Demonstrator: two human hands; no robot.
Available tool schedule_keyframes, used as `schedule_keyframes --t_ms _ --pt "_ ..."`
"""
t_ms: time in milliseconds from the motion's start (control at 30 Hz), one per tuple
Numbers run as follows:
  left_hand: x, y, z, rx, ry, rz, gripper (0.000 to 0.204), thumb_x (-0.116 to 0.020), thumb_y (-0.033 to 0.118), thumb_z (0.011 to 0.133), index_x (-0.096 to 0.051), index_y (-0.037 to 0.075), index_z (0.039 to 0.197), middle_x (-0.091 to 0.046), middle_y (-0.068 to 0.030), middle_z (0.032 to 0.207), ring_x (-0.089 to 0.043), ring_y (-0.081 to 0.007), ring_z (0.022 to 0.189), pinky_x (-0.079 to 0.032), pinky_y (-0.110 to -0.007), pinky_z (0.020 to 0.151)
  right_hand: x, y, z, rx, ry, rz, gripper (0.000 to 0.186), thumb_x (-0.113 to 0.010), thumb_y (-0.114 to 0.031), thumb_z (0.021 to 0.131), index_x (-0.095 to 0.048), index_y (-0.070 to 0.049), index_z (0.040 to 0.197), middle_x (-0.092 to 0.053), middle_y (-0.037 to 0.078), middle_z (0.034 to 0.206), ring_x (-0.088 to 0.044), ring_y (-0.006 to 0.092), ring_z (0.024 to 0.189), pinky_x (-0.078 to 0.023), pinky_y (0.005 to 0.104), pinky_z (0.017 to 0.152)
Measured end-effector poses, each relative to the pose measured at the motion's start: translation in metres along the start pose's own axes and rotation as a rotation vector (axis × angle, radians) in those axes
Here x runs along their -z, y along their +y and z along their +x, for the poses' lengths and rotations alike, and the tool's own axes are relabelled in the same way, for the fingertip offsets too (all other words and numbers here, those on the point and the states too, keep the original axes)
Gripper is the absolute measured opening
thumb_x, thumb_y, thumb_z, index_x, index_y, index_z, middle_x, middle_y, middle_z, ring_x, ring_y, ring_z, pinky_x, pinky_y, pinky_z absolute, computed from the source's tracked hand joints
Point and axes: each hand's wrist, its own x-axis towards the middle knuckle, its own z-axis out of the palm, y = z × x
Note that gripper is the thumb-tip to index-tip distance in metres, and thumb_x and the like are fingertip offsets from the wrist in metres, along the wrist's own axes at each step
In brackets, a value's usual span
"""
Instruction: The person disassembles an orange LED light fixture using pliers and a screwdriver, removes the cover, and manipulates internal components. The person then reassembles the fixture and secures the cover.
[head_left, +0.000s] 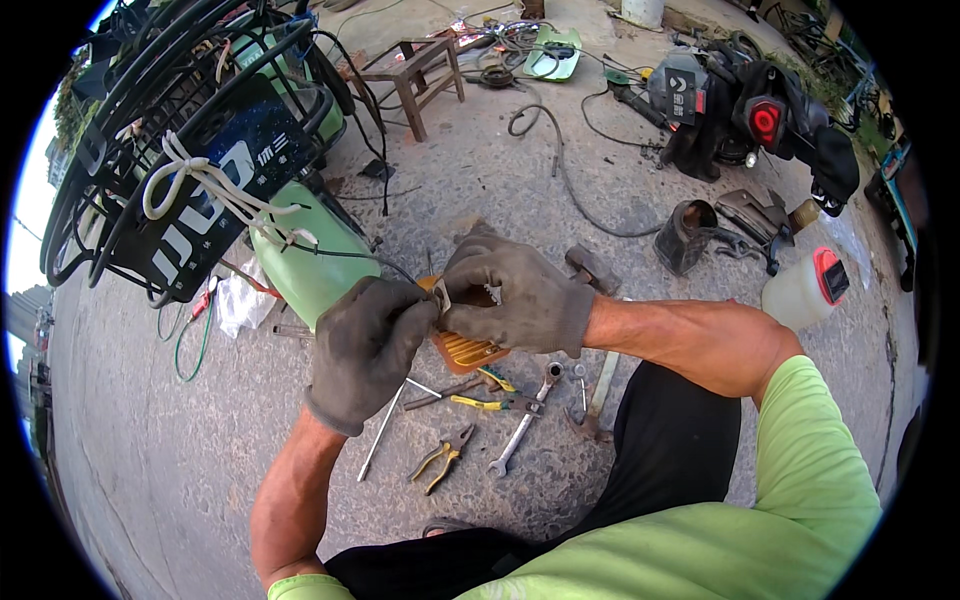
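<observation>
Grey work gloves cover both my hands, which meet at a thin black cable (345,254) coming from the green-bodied vehicle. My left hand (362,335) pinches at the cable's end, thumb against fingers; the fingertips partly hide what is there. Curled in from the other side, my right hand (515,292) grips a small pale strip (441,293) right by the left fingertips. Below and behind the hands lies an orange ribbed piece (466,352), partly covered by them. The vehicle's rounded light-green panel (308,245) is just left of my left hand.
Pliers (443,459), a combination wrench (524,425), a hammer (597,400) and a thin metal rod (381,435) lie on the concrete before me. A white jug (800,292) with a red top stands right. Farther off are a wooden stool (410,80), loose cables and a black vehicle part with a red lamp (765,120).
</observation>
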Motion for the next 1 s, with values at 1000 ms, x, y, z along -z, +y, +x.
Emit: schedule_keyframes --t_ms 1000 --pt "0.002 0.004 -0.002 -0.086 0.012 0.002 0.018 -0.072 0.004 0.089 -0.071 0.000 0.106 -0.070 -0.0126 0.088 -0.070 -0.0250 0.075 -0.055 -0.036 0.066 0.001 -0.004 -0.003 0.011 0.006 0.007 0.024 -0.077 -0.022 0.080 -0.073 -0.002 0.092 -0.066 0.011 0.091 -0.062 0.0255 0.091 -0.051 0.0395 0.085"
